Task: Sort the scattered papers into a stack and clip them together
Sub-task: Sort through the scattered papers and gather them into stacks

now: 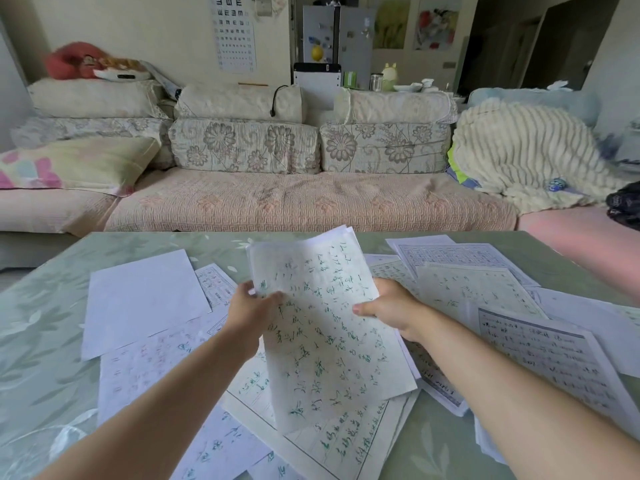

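Note:
I hold a small bundle of handwritten sheets (322,327) upright above the middle of the table, green writing facing me. My left hand (251,308) pinches its left edge and my right hand (388,306) grips its right edge, thumb on the front. Beneath them, several more written and gridded papers (311,441) lie overlapping on the table. A blank white sheet (142,299) lies to the left, and printed sheets (554,358) spread to the right. No clip shows in view.
The table (45,323) has a pale green floral cover under glass. A sofa (294,202) with cushions and a folded blanket (526,150) stands just behind the table's far edge.

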`<state>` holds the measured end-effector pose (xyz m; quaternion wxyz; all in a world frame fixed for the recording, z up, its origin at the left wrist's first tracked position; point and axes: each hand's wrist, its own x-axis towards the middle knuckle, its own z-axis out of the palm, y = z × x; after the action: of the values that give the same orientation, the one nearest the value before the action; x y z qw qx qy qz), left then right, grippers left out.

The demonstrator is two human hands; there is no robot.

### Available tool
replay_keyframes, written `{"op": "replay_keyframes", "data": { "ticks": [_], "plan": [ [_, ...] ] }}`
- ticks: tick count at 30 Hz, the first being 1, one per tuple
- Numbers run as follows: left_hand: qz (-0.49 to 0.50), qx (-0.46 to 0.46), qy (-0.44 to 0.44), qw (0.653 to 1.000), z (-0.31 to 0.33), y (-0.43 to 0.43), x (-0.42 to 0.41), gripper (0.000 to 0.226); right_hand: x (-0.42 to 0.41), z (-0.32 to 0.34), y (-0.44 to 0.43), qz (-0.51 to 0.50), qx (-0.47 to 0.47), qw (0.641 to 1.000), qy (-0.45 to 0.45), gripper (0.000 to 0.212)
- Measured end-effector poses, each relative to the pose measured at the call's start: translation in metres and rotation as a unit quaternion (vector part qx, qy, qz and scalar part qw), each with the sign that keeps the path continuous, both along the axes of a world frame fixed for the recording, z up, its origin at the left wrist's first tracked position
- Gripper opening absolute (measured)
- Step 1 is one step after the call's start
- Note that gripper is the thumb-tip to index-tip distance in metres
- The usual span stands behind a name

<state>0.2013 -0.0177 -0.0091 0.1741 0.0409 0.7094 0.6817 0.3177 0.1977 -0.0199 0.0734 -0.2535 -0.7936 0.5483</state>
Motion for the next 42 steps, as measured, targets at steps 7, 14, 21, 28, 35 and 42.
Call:
{"op": "replay_keyframes", "data": {
  "ticks": [7, 14, 21, 28, 35, 42],
  "plan": [
    [-0.145, -0.31, 0.214, 0.915, -0.004, -0.047, -0.013, 0.024, 0.012, 0.005, -0.007, -0.016, 0.01, 0.999, -0.027, 0.03],
    [-0.256, -0.584, 0.229, 0.735, -0.019, -0.083, -0.003, 0.1, 0.029, -0.009, -0.01, 0.026, 0.103, 0.982, -0.159, 0.047],
    [-0.242, -0.611, 0.164, 0.736, -0.004, -0.076, 0.007, 0.098, 0.026, -0.012, -0.021, 0.044, 0.181, 0.965, -0.187, 0.038],
    [-0.18, -0.466, 0.116, 0.858, -0.004, -0.082, -0.013, 0.012, 0.037, -0.001, -0.018, 0.072, 0.181, 0.964, -0.181, 0.023],
    [-0.136, -0.251, 0.023, 0.958, 0.006, -0.09, -0.02, 0.026, 0.029, 0.001, -0.024, 0.072, 0.187, 0.97, -0.134, 0.015],
    [-0.167, -0.243, 0.113, 0.949, 0.01, -0.084, -0.017, 0.034, 0.014, 0.001, -0.047, 0.047, 0.15, 0.981, -0.114, 0.024]
  ]
}}
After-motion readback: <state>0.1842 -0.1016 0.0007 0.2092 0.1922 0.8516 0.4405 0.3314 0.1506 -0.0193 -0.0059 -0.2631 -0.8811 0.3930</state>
